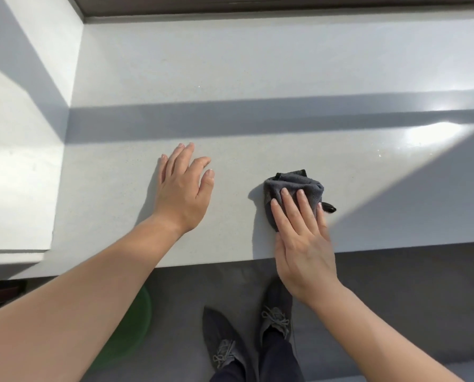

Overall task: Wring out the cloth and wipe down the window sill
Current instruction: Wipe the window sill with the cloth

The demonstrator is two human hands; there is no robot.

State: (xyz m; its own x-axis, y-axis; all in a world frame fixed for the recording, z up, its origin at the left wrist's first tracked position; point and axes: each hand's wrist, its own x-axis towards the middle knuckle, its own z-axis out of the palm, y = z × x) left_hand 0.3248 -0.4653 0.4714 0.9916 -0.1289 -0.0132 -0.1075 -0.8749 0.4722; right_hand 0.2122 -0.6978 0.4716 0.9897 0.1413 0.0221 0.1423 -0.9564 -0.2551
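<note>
A bunched dark grey cloth [291,186] lies on the wide pale grey window sill [257,78], near its front edge. My right hand [302,235] presses flat on the cloth with straight fingers, covering its near part. A small black tag sticks out from the cloth at the right. To the left, my left hand [184,188] rests palm down on the bare sill with its fingers spread, well apart from the cloth.
The white side wall of the window recess [23,133] bounds the sill on the left. The dark window frame [257,6] runs along the back. Below the sill's front edge are a green round object [131,326] on the floor and my shoes [257,332].
</note>
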